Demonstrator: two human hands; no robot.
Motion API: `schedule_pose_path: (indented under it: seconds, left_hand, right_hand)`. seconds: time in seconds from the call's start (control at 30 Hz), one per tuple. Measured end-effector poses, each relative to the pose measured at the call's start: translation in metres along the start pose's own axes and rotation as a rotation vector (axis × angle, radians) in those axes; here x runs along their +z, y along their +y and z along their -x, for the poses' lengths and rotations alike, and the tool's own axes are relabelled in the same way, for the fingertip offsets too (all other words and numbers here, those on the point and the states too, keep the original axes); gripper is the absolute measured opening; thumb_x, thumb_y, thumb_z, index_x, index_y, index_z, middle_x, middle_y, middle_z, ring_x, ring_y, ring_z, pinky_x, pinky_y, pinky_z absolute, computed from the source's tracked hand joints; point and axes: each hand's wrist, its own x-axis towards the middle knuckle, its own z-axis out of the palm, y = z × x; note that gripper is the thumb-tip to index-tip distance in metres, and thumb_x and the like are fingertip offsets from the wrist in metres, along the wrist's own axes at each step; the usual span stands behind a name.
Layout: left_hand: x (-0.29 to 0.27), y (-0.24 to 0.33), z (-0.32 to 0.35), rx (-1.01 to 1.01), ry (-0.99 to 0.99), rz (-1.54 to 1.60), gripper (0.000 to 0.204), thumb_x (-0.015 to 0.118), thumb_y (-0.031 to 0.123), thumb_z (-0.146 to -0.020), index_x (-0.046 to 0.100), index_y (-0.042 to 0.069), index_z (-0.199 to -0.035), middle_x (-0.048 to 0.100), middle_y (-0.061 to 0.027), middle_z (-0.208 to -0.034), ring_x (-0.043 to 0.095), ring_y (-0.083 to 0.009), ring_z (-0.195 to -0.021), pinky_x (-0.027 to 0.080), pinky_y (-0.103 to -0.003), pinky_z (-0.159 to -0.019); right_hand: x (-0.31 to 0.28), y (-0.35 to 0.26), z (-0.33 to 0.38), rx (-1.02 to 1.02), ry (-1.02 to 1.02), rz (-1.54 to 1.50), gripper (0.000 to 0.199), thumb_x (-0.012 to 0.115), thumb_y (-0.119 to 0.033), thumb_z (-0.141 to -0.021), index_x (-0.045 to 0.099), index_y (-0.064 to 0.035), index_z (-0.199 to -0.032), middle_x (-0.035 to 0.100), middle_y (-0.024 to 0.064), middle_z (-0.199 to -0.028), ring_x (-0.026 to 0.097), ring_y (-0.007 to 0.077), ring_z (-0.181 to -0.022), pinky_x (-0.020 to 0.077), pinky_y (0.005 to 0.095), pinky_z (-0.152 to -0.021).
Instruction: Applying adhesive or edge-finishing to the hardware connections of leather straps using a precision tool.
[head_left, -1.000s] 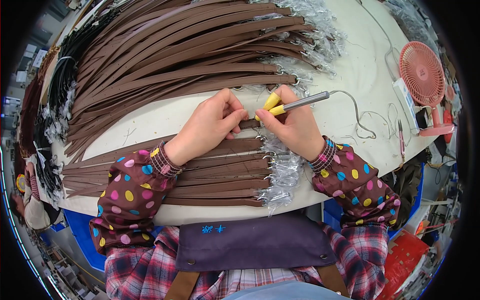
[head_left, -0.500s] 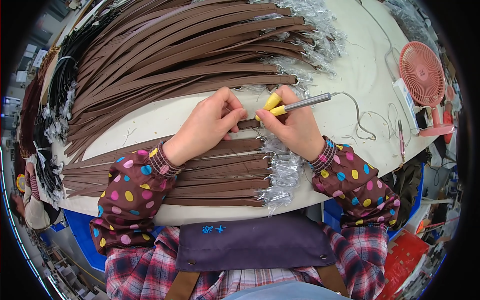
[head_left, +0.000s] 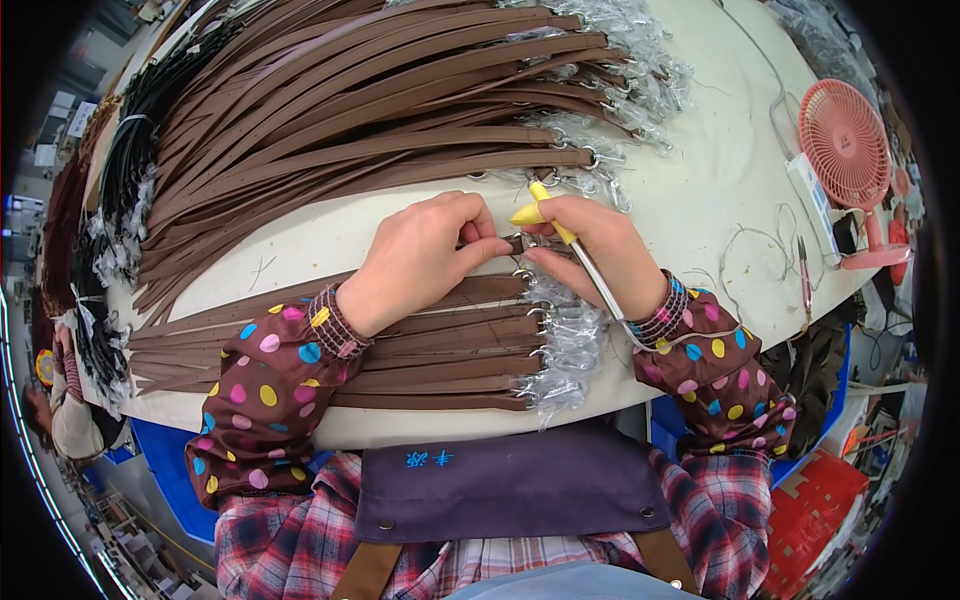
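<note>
My left hand [head_left: 420, 258] pinches the end of a brown leather strap [head_left: 505, 245] on the white table [head_left: 690, 200]. My right hand [head_left: 595, 250] grips a pen-shaped tool with a yellow tip and metal shaft [head_left: 560, 225]; the yellow tip points up and away, right at the strap's end, and a thin cord runs off its rear. Beneath both hands lies a near stack of brown straps [head_left: 420, 355] whose metal clasps are wrapped in clear plastic [head_left: 565, 345].
A big heap of brown straps [head_left: 350, 110] with plastic-wrapped clasps fills the far table. Black straps [head_left: 125, 170] hang at the left edge. A pink desk fan [head_left: 850, 150], a pen-like tool [head_left: 803, 280] and loose wires [head_left: 760, 240] lie at the right.
My right hand has swung the tool round: its metal shaft pointed right before and now runs back toward my wrist, the yellow tip up. My left hand stays on the strap.
</note>
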Motion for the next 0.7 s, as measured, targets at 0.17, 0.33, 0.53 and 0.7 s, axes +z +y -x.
schedule_pose_path:
  seconds: [0.17,0.33,0.53,0.7]
  left_hand:
    - [-0.006,-0.011,0.001,0.09,0.133,-0.087,0.017,0.066,0.019,-0.083,0.062,0.004,-0.085,0.06,-0.0072,-0.078,0.054,-0.0183,-0.062,0.044,-0.031,-0.058]
    - [-0.02,-0.001,0.006,0.088,-0.03,-0.154,0.019,0.068,0.024,-0.08,0.062,0.007,-0.086,0.063,-0.0068,-0.083,0.062,-0.0251,-0.076,0.048,-0.036,-0.065]
    - [-0.012,0.0,0.01,0.201,0.097,-0.253,0.017,0.069,0.018,-0.077,0.056,0.008,-0.08,0.06,-0.0043,-0.077,0.062,-0.0225,-0.073,0.048,-0.034,-0.058]
    - [-0.003,-0.002,0.016,0.325,0.223,-0.4,0.016,0.07,0.01,-0.075,0.056,0.007,-0.082,0.06,-0.0038,-0.077,0.061,-0.021,-0.068,0.047,-0.031,-0.056]
  right_hand:
    - [-0.001,0.001,0.001,0.094,-0.051,-0.056,0.028,0.067,-0.001,-0.078,0.056,-0.001,-0.104,0.063,0.01,-0.092,0.064,0.0205,-0.083,0.0506,0.0287,-0.073]
    - [0.0,0.002,0.0,0.078,-0.037,-0.042,0.028,0.066,-0.001,-0.079,0.055,-0.001,-0.104,0.063,0.0101,-0.092,0.064,0.0201,-0.082,0.0506,0.029,-0.073]
    - [-0.003,0.0,-0.003,-0.02,0.012,0.007,0.029,0.068,-0.001,-0.077,0.056,-0.0019,-0.103,0.062,0.0103,-0.09,0.063,0.0219,-0.079,0.0496,0.0302,-0.071]
    - [-0.005,-0.002,-0.003,-0.068,0.039,0.072,0.03,0.07,-0.002,-0.074,0.058,-0.0034,-0.1,0.063,0.0098,-0.087,0.062,0.0247,-0.078,0.0474,0.0339,-0.074]
